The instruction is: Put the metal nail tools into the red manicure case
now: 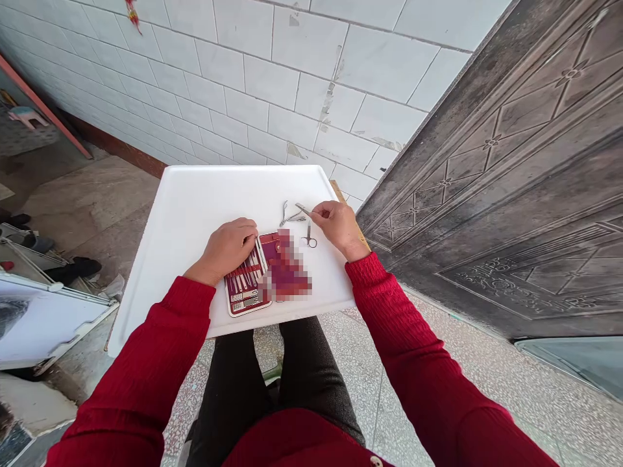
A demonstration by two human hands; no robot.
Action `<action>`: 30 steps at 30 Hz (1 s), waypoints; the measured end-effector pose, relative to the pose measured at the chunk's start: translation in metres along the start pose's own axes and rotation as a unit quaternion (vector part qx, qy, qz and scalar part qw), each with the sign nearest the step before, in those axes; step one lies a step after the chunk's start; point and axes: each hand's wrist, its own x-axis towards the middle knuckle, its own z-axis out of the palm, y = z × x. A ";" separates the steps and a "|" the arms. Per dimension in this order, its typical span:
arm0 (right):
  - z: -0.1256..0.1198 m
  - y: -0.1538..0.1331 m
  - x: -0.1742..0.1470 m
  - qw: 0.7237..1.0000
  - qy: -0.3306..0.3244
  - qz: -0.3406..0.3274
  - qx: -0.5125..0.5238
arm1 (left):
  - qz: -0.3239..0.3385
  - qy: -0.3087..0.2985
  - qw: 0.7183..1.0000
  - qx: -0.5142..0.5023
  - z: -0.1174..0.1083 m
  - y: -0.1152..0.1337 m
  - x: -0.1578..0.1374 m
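An opened manicure case (263,255) with a dark red lining lies near the front of the white tabletop (204,194). Its left half holds several slim metal tools in a row; part of its right half is blurred out. Over the upper left of the case, my left hand (228,246) curls its fingers at the case's edge. Between thumb and fingers my right hand (337,224) pinches a slim metal tool (302,209), too small to name exactly, just above the table. Beside it lie small scissors (308,241) and a pair of cuticle nippers (287,217).
A white tiled wall (272,84) stands behind the table, and a dark carved metal door (487,162) slants close along the right. On the left floor are a white-panelled rack (39,324) and assorted items. My legs (311,370) are under the table's front edge.
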 end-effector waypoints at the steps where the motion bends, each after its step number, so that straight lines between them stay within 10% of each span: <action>1: -0.001 0.002 0.001 1.000 0.011 0.008 -0.019 | 0.000 0.000 1.000 0.000 0.000 0.000 0.000; 30: 0.009 0.008 0.004 0.995 -0.021 0.038 -0.090 | 0.001 0.001 1.000 0.007 0.000 0.001 0.001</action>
